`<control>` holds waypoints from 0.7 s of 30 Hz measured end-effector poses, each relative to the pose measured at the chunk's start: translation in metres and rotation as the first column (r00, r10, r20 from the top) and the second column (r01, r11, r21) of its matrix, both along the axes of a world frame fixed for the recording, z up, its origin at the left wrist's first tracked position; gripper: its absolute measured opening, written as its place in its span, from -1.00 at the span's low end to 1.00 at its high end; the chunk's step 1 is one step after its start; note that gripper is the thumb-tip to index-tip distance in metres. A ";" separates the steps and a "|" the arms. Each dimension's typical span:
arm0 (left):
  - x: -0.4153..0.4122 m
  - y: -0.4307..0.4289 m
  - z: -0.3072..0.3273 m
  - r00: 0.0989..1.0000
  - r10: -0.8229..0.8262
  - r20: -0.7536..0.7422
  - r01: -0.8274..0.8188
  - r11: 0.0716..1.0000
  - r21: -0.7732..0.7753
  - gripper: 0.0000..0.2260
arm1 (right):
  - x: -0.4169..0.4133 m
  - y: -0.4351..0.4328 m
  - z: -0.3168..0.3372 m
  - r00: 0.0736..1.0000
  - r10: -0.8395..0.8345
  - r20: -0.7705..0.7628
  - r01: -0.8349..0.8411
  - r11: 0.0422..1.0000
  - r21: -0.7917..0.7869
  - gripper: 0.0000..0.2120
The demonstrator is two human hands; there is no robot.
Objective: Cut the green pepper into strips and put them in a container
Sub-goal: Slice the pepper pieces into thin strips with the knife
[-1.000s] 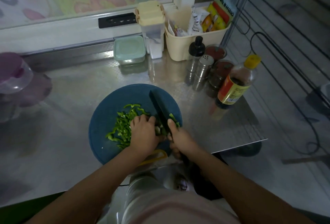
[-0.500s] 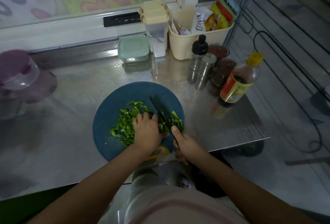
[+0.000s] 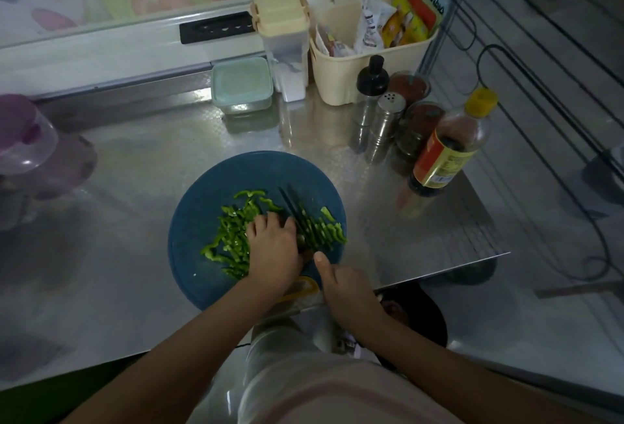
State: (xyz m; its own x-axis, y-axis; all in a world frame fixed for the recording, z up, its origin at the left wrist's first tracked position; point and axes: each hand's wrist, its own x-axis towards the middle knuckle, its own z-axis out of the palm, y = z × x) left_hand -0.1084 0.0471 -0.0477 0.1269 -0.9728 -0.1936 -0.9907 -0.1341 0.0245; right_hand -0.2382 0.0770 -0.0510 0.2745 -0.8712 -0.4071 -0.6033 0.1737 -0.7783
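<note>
The right hand (image 3: pixel 341 283) grips the knife (image 3: pixel 291 211) by its handle, fingers wrapped under and thumb laid straight along the top toward the blade. The blade runs away from that grip, up and to the left across the blue board (image 3: pixel 202 207), with its edge down among the pepper. A second ago it showed as a broad dark face lifted over the board. Now only a thin dark line shows.

Just left of the grip, close against the blade's side, the left hand (image 3: pixel 273 248) holds the pepper (image 3: pixel 301 239) down with bent fingers, knuckles up. Most of that piece is hidden under the hand. This hand has kept its place beside the blade through all three moments.

On the blade's other side, just beyond the right thumb, lies a row of cut strips (image 3: pixel 324 231). A second ago only a few bits lay there, so the row has grown. A bigger heap (image 3: pixel 233 238) lies left of the left hand, much as before.

Well beyond both hands, at the back of the steel counter (image 3: pixel 135 187), stands a lidded box (image 3: pixel 241 84). Off to the right of the knife grip is a bottle (image 3: pixel 445 157) with a yellow cap.
</note>
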 end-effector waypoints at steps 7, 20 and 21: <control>0.014 -0.011 0.007 0.996 -0.070 -0.048 0.074 0.994 0.080 -0.44 | 0.003 -0.003 -0.003 0.999 0.027 -0.039 -0.024 0.997 0.070 -0.47; 0.017 -0.012 0.003 0.989 -0.024 -0.149 0.035 0.997 0.069 -0.48 | 0.004 -0.024 -0.005 0.940 -0.269 0.209 0.194 0.928 0.319 -0.46; 0.017 -0.010 0.002 0.988 -0.021 -0.153 0.030 0.998 0.059 -0.49 | 0.000 -0.024 -0.005 0.921 -0.304 0.242 0.201 0.905 0.374 -0.48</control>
